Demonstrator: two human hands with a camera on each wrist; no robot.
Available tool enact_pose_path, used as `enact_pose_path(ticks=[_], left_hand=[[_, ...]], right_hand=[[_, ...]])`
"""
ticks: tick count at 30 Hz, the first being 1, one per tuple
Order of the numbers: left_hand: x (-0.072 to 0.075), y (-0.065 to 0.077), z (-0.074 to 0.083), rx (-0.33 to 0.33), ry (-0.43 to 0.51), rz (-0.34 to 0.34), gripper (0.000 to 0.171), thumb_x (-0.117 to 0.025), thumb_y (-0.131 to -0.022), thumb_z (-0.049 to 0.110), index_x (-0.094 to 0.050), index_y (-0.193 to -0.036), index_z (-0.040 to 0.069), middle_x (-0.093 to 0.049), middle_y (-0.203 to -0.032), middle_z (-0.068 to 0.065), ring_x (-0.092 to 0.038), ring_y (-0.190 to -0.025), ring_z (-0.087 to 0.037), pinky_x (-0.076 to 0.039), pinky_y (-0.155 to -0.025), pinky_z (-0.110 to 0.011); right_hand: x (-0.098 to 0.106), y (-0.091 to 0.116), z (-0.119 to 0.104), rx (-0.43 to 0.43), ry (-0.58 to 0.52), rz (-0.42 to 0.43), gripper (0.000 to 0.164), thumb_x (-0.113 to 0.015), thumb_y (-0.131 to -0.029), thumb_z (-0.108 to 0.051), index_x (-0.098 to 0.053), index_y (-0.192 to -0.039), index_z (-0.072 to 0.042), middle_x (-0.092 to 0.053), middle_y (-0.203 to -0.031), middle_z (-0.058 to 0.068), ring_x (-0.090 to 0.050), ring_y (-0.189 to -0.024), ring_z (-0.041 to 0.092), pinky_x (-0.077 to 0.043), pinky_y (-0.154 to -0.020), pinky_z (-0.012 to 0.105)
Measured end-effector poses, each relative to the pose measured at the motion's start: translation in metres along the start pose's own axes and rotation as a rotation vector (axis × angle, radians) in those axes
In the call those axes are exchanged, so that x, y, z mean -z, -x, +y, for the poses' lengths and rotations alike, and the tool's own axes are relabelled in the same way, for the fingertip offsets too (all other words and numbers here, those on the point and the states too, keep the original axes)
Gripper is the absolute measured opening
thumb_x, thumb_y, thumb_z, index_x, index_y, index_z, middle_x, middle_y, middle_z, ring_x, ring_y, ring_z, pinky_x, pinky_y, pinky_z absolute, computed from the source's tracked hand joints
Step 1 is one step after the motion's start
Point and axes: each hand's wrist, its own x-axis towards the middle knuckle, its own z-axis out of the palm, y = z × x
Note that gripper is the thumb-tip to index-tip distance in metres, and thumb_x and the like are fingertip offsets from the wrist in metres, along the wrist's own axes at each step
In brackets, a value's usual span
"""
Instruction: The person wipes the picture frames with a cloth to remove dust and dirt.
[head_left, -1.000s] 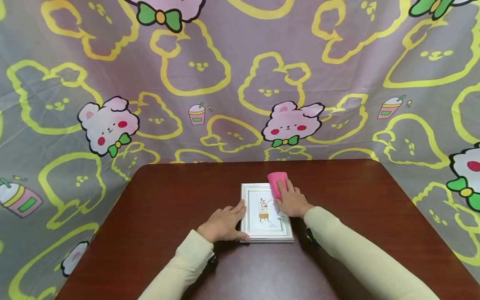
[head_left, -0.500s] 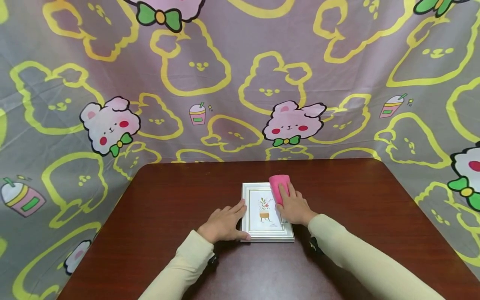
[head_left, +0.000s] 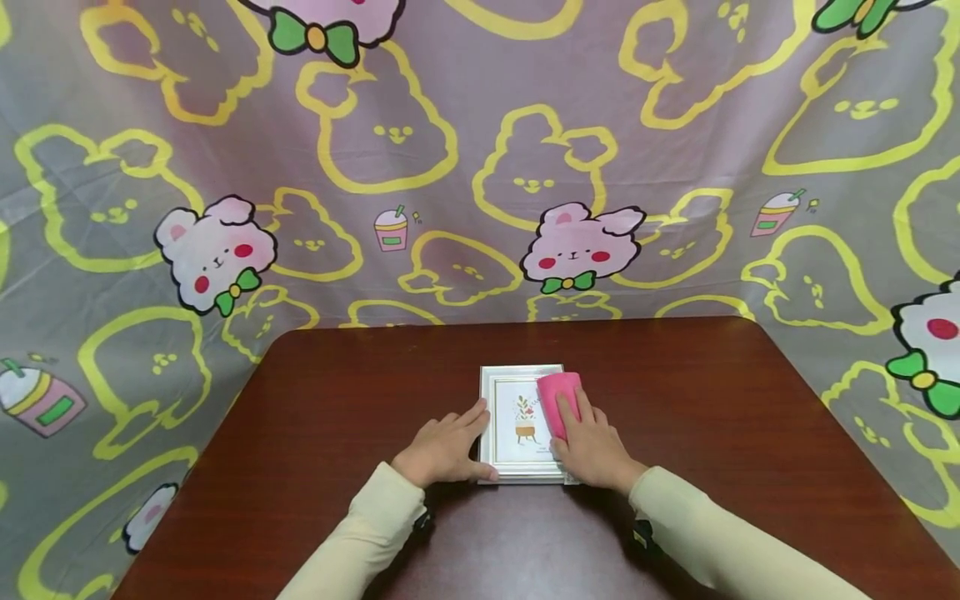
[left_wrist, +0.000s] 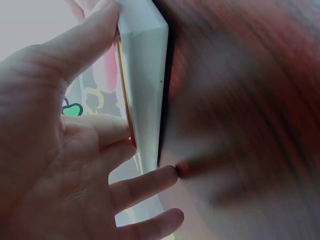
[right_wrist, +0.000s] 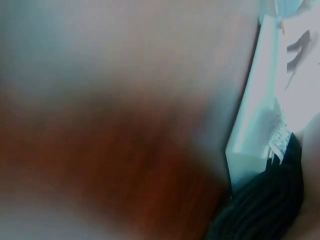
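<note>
A white picture frame (head_left: 487, 433) lies flat on the table, its print showing a small potted plant. My left hand (head_left: 446, 446) rests at the frame's left side, fingers extended against the edge and thumb at the near left corner. The left wrist view shows thumb and fingertips touching the rim of the frame (left_wrist: 145, 60). My right hand (head_left: 596, 442) holds a folded pink cloth (head_left: 557, 396) on the right part of the frame, covering its right edge. In the right wrist view the frame's side (right_wrist: 255, 105) shows beside the hand, and the cloth is mostly hidden.
The dark reddish-brown wooden table (head_left: 360, 383) extends around the frame on all sides. A patterned curtain (head_left: 450, 150) with cartoon animals hangs behind and to both sides. A black strap (right_wrist: 265, 205) sits at the right wrist.
My right hand has slid the pink cloth down the frame's right side toward me, from the far right corner. My left hand has stayed at the left edge.
</note>
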Motion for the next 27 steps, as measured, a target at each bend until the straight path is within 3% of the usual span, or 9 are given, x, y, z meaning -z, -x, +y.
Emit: enact_pose_path(ticks=[6,12,20,27], left_hand=[[-0.003,-0.001,0.003,-0.029,-0.003,0.004,0.095,-0.059,-0.070,0.068,-0.029,-0.145,0.018,-0.019,-0.155,0.002,-0.044,-0.126,-0.026,-0.041,-0.089,-0.046],[0.000,-0.001,0.002,-0.014,-0.009,0.003,0.095,-0.060,-0.070,0.067,-0.029,-0.144,0.017,-0.019,-0.154,0.002,-0.044,-0.126,-0.026,-0.041,-0.091,-0.046],[0.002,0.000,0.000,-0.033,-0.015,-0.006,0.094,-0.061,-0.071,0.064,-0.029,-0.144,0.014,-0.019,-0.154,-0.001,-0.044,-0.125,-0.027,-0.042,-0.094,-0.043],[0.002,-0.003,-0.002,-0.043,-0.009,-0.012,0.094,-0.062,-0.072,0.064,-0.029,-0.144,0.014,-0.018,-0.155,-0.002,-0.044,-0.125,-0.028,-0.042,-0.095,-0.041]], right_hand=[[-0.002,0.022,0.002,0.015,0.024,0.031,0.070,-0.057,-0.086,-0.033,-0.028,-0.144,-0.006,-0.019,-0.149,0.026,-0.040,-0.117,0.048,-0.040,-0.087,0.061],[-0.002,0.035,-0.003,0.028,0.019,0.030,0.069,-0.057,-0.087,-0.034,-0.029,-0.144,-0.008,-0.019,-0.150,0.024,-0.041,-0.118,0.046,-0.042,-0.084,0.060],[0.002,0.032,-0.005,0.031,0.009,-0.012,0.069,-0.056,-0.087,-0.034,-0.028,-0.144,-0.007,-0.017,-0.150,0.025,-0.038,-0.121,0.047,-0.040,-0.087,0.061],[0.009,0.013,-0.001,0.060,-0.012,-0.083,0.072,-0.055,-0.087,-0.034,-0.023,-0.145,-0.004,-0.010,-0.150,0.027,-0.033,-0.123,0.050,-0.037,-0.091,0.064]])
